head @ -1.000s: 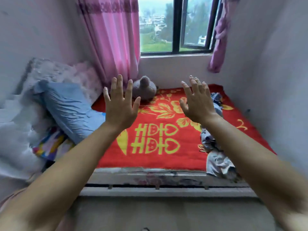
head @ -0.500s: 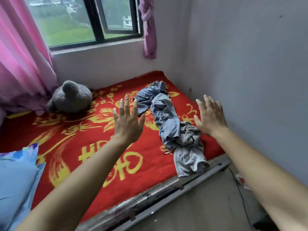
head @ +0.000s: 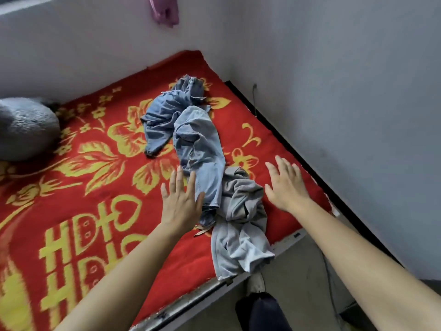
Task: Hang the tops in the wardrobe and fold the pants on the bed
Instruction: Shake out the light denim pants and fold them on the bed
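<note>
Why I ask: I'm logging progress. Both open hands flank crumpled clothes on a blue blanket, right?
No: the head view shows the blanket red with yellow patterns, not blue. The left hand and right hand, both open, do flank the crumpled clothes.

Bed cover: red blanket (head: 95,175) with a yellow flower and character pattern.
Clothes: rumpled blue denim pants (head: 200,144) run from the wall corner towards the bed edge; a grey garment (head: 241,232) lies over their near end.
Left hand (head: 181,204): fingers straight and spread, palm down, at the left side of the pants; contact cannot be told.
Right hand (head: 285,185): fingers straight, palm down, just right of the grey garment.
Far left: grey plush toy (head: 23,127).
Top: pink curtain (head: 164,10).
</note>
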A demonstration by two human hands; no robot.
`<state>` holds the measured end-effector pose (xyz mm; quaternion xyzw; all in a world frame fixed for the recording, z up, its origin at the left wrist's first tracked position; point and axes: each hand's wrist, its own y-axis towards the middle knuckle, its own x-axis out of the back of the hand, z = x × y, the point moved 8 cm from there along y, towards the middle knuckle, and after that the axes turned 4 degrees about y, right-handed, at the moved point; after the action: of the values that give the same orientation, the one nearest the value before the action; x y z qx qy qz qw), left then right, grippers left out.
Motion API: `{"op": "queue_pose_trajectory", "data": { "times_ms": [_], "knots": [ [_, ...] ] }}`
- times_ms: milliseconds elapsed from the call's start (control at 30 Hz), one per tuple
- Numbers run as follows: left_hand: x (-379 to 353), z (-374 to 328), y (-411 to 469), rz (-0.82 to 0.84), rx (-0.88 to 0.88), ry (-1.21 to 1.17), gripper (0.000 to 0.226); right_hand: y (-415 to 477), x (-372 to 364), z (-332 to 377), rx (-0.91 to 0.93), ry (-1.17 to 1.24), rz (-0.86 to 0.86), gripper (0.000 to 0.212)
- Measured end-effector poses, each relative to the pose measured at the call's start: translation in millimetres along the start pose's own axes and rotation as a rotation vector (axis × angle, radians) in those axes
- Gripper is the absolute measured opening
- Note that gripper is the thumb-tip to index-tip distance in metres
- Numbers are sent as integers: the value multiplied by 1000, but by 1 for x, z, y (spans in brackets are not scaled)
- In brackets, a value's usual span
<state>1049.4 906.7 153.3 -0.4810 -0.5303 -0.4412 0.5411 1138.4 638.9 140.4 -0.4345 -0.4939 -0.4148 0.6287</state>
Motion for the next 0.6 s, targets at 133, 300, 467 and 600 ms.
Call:
{"op": "queue_pose_trajectory", "data": {
  "times_ms": [133,300,467,600],
  "knots": [
    [-46,-15,36,88,63,-20,66,67,-42,-15,32,21,102,68],
    [-122,-19,54,238,98,-23,67,112,-112,-5,22,149,211,66],
    [-198,-16,84,349,91,-72,66,127,-191,10,-1,345,311,64],
    [-255,11,122,358,411,-347,70,134,-244,26,34,365,302,59]
  ]
}}
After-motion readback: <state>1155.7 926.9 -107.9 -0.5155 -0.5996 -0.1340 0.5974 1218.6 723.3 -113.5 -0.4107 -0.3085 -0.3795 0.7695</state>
